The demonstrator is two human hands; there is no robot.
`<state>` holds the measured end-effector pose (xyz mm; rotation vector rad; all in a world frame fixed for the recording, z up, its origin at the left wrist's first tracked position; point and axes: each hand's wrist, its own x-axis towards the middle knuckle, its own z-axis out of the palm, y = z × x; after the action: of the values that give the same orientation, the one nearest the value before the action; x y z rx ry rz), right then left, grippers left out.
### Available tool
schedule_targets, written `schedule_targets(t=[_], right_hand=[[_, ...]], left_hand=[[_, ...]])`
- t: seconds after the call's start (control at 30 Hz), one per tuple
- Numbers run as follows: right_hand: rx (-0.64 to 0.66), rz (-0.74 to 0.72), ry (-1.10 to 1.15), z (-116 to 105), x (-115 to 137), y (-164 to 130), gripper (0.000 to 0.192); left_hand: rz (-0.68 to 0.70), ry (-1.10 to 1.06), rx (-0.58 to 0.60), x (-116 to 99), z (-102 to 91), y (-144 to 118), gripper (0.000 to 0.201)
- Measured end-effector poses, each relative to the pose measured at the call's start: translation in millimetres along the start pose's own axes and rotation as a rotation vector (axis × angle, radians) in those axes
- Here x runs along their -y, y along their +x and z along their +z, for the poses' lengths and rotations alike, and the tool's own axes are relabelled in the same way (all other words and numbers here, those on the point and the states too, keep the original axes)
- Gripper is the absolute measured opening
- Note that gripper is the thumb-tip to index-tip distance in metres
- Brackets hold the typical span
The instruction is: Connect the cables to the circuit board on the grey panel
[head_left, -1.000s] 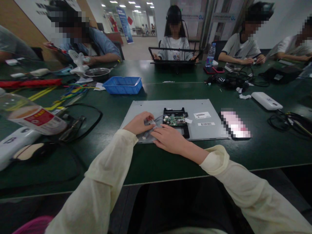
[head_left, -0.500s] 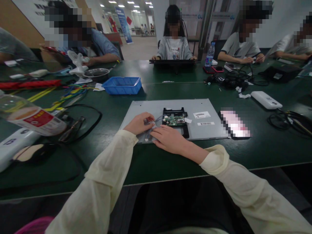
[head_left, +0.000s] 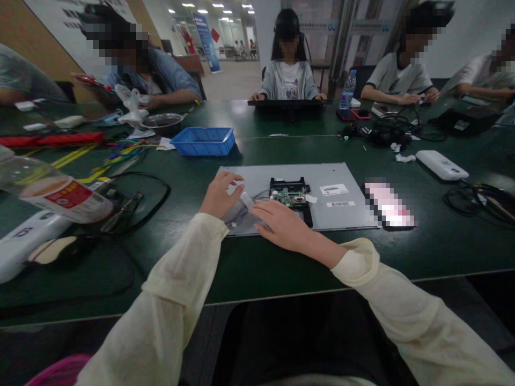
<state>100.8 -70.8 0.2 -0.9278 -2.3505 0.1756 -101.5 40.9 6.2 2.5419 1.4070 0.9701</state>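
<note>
A flat grey metal panel (head_left: 322,214) lies before me, with a black plastic bracket (head_left: 307,215) and a green circuit board (head_left: 290,198) on it. My left hand (head_left: 220,195) is raised over the panel's left side, thumb and fingers apart, nothing visible between them. Thin grey cables (head_left: 238,217) run from the board toward the panel's near left corner. A small whitish strip (head_left: 246,200), possibly tape, stands up from them between my hands. Stretched across the bracket's left part, my right hand (head_left: 284,225) has its fingertips on the cables by the strip; its fingers look extended.
Right of the panel lies a phone (head_left: 388,206), and farther off a white power bank (head_left: 441,165). A blue bin (head_left: 203,142) sits beyond the panel. At left are a plastic bottle (head_left: 68,195) and loose wires (head_left: 124,153). Several people sit around the table.
My left hand has lifted away up and left from the cables, its fingers parting. The whitish strip now shows between the hands. My right hand has barely moved.
</note>
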Motion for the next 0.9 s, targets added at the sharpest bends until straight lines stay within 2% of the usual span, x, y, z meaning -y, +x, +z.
schedule_targets(t=[0.13, 0.2, 0.3, 0.4, 0.5, 0.57, 0.67, 0.77, 0.83, 0.9], right_hand=[[-0.086, 0.093, -0.020, -18, -20, -5, 0.036], [-0.142, 0.229, -0.071, -32, -38, -12, 0.035], [-0.202, 0.513, -0.172, -53, -70, -28, 0.038], [-0.084, 0.687, -0.161, -65, -90, -42, 0.042], [0.063, 0.718, -0.048, -68, -93, -46, 0.035], [0.095, 0.707, 0.008, -69, -90, -43, 0.028], [0.058, 0.710, 0.021, -73, -89, -40, 0.023], [-0.053, 0.768, -0.033, -82, -98, -44, 0.023], [-0.107, 0.832, -0.093, -87, -108, -50, 0.024], [-0.110, 0.895, -0.160, -89, -118, -58, 0.025]], left_hand=[[-0.049, 0.029, 0.087, 10, 2.2, -1, 0.033], [-0.075, 0.027, 0.173, 12, 2.6, -2, 0.034], [-0.092, -0.013, 0.256, 12, 2.4, -3, 0.034], [-0.104, -0.065, 0.269, 11, 2.2, -3, 0.031], [-0.155, -0.071, 0.217, 13, 2.6, -2, 0.028], [-0.217, -0.069, 0.122, 17, 2.8, 0, 0.027], [-0.350, -0.095, -0.068, 28, 2.0, 2, 0.029], [-0.461, -0.093, -0.199, 37, -0.3, 3, 0.028], [-0.485, -0.039, -0.206, 41, -1.1, 2, 0.025], [-0.474, 0.035, -0.160, 43, -0.4, 2, 0.022]])
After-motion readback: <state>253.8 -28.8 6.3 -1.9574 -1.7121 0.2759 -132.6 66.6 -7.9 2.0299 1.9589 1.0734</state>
